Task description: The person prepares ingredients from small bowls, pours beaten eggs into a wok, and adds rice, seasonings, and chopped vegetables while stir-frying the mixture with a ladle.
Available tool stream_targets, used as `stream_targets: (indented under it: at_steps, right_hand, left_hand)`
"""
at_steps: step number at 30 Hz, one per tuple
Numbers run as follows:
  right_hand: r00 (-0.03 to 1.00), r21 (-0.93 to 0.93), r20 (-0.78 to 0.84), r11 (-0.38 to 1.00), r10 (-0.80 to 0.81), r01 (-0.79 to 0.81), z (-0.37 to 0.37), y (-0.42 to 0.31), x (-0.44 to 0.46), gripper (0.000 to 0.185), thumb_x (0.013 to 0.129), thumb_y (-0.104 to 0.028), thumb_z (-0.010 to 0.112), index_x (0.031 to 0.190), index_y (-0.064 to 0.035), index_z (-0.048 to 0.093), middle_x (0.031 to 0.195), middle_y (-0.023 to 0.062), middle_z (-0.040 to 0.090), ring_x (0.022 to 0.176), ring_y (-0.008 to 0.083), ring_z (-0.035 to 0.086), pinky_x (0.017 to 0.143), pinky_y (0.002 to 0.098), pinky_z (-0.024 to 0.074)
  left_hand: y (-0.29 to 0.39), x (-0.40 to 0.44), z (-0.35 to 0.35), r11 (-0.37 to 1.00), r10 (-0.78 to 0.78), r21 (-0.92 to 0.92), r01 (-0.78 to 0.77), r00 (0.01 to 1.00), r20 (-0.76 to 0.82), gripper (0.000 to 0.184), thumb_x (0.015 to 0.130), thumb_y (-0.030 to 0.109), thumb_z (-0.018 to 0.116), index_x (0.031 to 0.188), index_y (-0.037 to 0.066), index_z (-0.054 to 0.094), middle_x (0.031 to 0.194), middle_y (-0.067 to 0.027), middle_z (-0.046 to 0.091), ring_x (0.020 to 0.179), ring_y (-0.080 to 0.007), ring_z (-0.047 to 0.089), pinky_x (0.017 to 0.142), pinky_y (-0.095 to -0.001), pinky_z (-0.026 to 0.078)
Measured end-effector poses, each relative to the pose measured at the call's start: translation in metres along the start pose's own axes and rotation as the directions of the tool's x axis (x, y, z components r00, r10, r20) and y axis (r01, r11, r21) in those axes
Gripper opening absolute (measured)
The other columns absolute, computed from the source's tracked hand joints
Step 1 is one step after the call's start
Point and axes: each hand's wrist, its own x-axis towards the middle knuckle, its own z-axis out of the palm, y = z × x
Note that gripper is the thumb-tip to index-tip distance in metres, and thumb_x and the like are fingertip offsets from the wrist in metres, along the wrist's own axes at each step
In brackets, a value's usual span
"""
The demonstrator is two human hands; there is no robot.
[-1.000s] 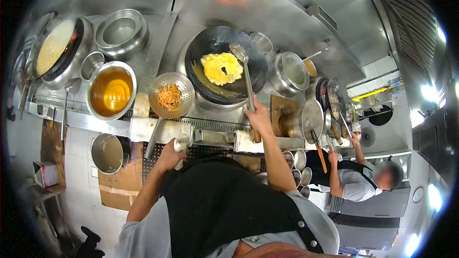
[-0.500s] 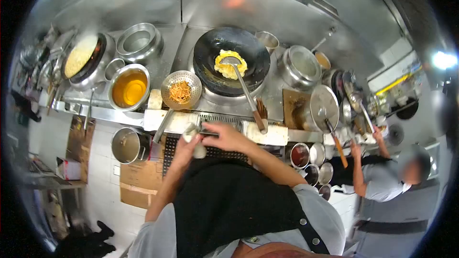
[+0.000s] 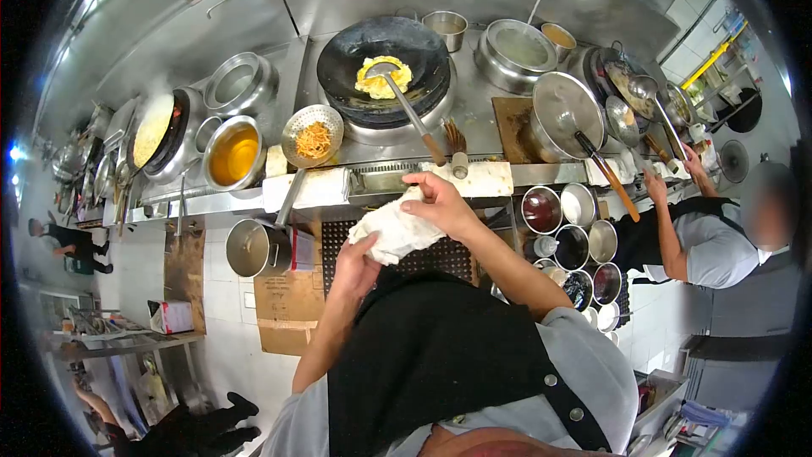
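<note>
A crumpled white cloth (image 3: 391, 233) is held in front of my apron, above the counter's front edge. My left hand (image 3: 355, 262) grips its lower left side, and my right hand (image 3: 444, 210) pinches its upper right corner. Beyond them a black wok (image 3: 338, 63) sits on the stove with yellow cooked egg (image 3: 396, 82) in it. A wok ladle (image 3: 412, 112) rests with its head on the egg and its wooden handle over the near rim. Just right of that handle stands a bristle brush (image 3: 458, 152).
Left of the wok are a perforated strainer (image 3: 334, 152) with orange shreds (image 3: 313, 140) and a bowl of amber liquid (image 3: 233, 157). A pot (image 3: 248, 250) stands lower left. Sauce containers (image 3: 541, 209) cluster at right, near a co-worker (image 3: 706, 241) at the same counter.
The cloth, bunched up half a second ago, is now spread wider between both hands. My right hand now grips it. The camera view has shifted; the ladle still lies in the wok.
</note>
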Motion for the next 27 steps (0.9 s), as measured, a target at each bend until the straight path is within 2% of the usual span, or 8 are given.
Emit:
stream_targets:
  at_steps: [3, 8, 10, 12, 14, 20, 24, 27]
  right_hand:
    - [0.963, -0.098, 0.27, 0.995, 0.012, 0.015, 0.037, -0.019, -0.01, 0.049, 0.087, -0.003, 0.075, 0.132, -0.0043, 0.057, 0.109, 0.006, 0.068, 0.093, 0.0115, 0.066, 0.082, 0.0295, 0.0556]
    - [0.94, 0.283, 0.313, 0.931, 0.137, -0.23, 0.076, -0.03, 0.006, 0.05, 0.093, -0.005, 0.071, 0.14, -0.0018, 0.053, 0.117, 0.0093, 0.067, 0.105, 0.0125, 0.063, 0.088, 0.0311, 0.055]
    - [0.919, 0.204, 0.391, 0.97, 0.043, -0.132, 0.068, -0.017, 0.033, 0.057, 0.094, -0.007, 0.071, 0.146, -0.0024, 0.047, 0.12, 0.0107, 0.067, 0.107, 0.0127, 0.063, 0.092, 0.0304, 0.0536]
    - [0.939, -0.389, 0.339, 0.901, -0.056, 0.194, 0.041, -0.02, 0.069, 0.071, 0.089, -0.025, 0.077, 0.149, -0.0123, 0.043, 0.125, 0.016, 0.064, 0.108, 0.0232, 0.067, 0.093, 0.0375, 0.0544]
    - [0.859, -0.9, 0.124, 0.308, -0.497, 0.308, 0.0, -0.013, 0.123, 0.079, 0.086, -0.032, 0.077, 0.153, -0.0168, 0.038, 0.116, 0.0176, 0.069, 0.105, 0.0283, 0.069, 0.093, 0.0422, 0.0546]
    - [0.952, -0.954, -0.293, 0.034, 0.085, -0.296, -0.055, 0.031, 0.205, 0.08, 0.085, -0.026, 0.072, 0.153, -0.0054, 0.035, 0.107, 0.0235, 0.07, 0.098, 0.0415, 0.069, 0.087, 0.051, 0.055]
    - [0.95, -0.917, -0.308, 0.278, -0.045, -0.285, -0.047, 0.107, 0.189, 0.078, 0.088, -0.015, 0.067, 0.157, -0.0072, 0.03, 0.092, 0.0216, 0.071, 0.071, 0.0331, 0.07, 0.064, 0.0454, 0.0566]
    - [0.873, -0.185, -0.349, 0.888, 0.341, -0.421, 0.012, 0.059, 0.192, 0.043, 0.096, -0.012, 0.061, 0.137, -0.0075, 0.051, 0.073, -0.0008, 0.055, 0.051, 0.0112, 0.053, 0.045, 0.0296, 0.0455]
  left_hand:
    - [-0.004, 0.016, -0.013, 0.958, 0.047, 0.287, 0.003, 0.985, -0.169, 0.035, 0.097, 0.006, 0.057, 0.131, -0.003, 0.055, 0.12, -0.0141, 0.068, 0.108, -0.026, 0.068, 0.092, -0.0402, 0.056]
    - [0.025, -0.008, 0.033, 0.997, 0.077, 0.002, -0.077, 0.997, -0.03, 0.079, 0.103, 0.069, 0.025, 0.136, 0.002, 0.052, 0.121, -0.0176, 0.066, 0.111, -0.0314, 0.066, 0.098, -0.0475, 0.052]
    - [0.03, -0.008, 0.012, 0.999, 0.034, -0.024, -0.036, 0.997, -0.072, 0.078, 0.102, 0.069, 0.027, 0.138, 0.004, 0.051, 0.124, -0.0172, 0.065, 0.113, -0.0318, 0.065, 0.096, -0.0476, 0.053]
    - [0.031, 0.002, -0.035, 1.0, 0.008, 0.006, -0.008, 0.999, 0.031, 0.077, 0.103, 0.069, 0.027, 0.139, 0.005, 0.05, 0.125, -0.017, 0.065, 0.113, -0.0313, 0.064, 0.093, -0.0469, 0.055]
    - [0.039, 0.008, -0.045, 0.998, -0.043, -0.047, 0.041, 0.998, -0.054, 0.066, 0.105, 0.062, 0.031, 0.133, 0.007, 0.056, 0.125, -0.0153, 0.066, 0.104, -0.0288, 0.066, 0.088, -0.0436, 0.056]
    - [0.087, 0.031, -0.089, 0.814, -0.019, 0.563, 0.141, 0.976, -0.217, 0.033, 0.088, 0.007, 0.069, 0.118, -0.001, 0.061, 0.094, -0.0106, 0.074, 0.072, -0.0175, 0.068, 0.062, -0.0314, 0.055]
    - [0.12, 0.074, -0.152, 0.8, 0.068, 0.587, 0.121, 0.955, -0.289, 0.026, 0.089, 0.012, 0.072, 0.111, 0.0, 0.064, 0.09, -0.0096, 0.073, 0.07, -0.0176, 0.068, 0.061, -0.0328, 0.055]
    - [0.16, 0.095, -0.15, 0.94, 0.018, 0.33, 0.086, 0.953, -0.301, 0.037, 0.09, 0.009, 0.07, 0.123, 0.001, 0.056, 0.105, -0.0118, 0.069, 0.078, -0.0224, 0.07, 0.064, -0.0359, 0.058]
